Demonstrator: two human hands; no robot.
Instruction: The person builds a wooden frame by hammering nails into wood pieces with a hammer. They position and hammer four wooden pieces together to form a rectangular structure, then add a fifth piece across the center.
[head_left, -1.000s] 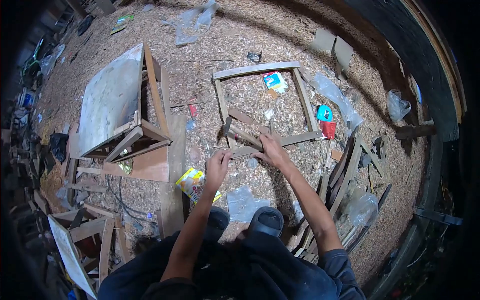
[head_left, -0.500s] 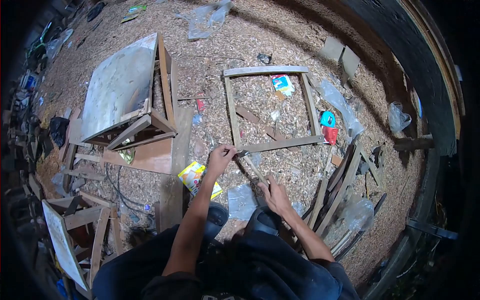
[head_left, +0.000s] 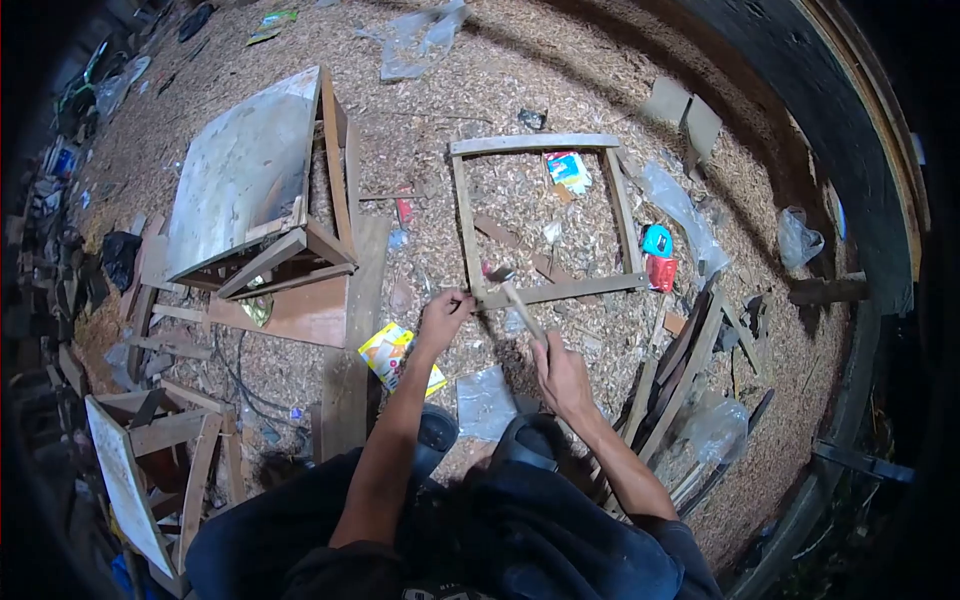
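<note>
A rectangular wooden frame (head_left: pixel 565 292) of four slats lies on the shavings in front of me. My right hand (head_left: pixel 563 377) is wrapped round the wooden handle of a hammer (head_left: pixel 524 310), whose dark head is over the frame's near left corner. At that corner my left hand (head_left: pixel 444 318) is closed, with fingertips pinched against the wood. What it pinches is too small to make out. Beside the frame's right slat lie a blue tape measure (head_left: pixel 656 240) and a red packet (head_left: pixel 660 273).
A wooden piece with a pale panel (head_left: pixel 245 170) stands to the left, and a smaller one (head_left: pixel 130 480) below it. Loose slats (head_left: pixel 680 380) are heaped on the right. A yellow packet (head_left: pixel 390 357) and a plastic sheet (head_left: pixel 486 402) lie near my feet.
The hammer head has risen and moved right, away from the frame's corner, as my right hand shifted up and right. My left hand has stayed at the corner.
</note>
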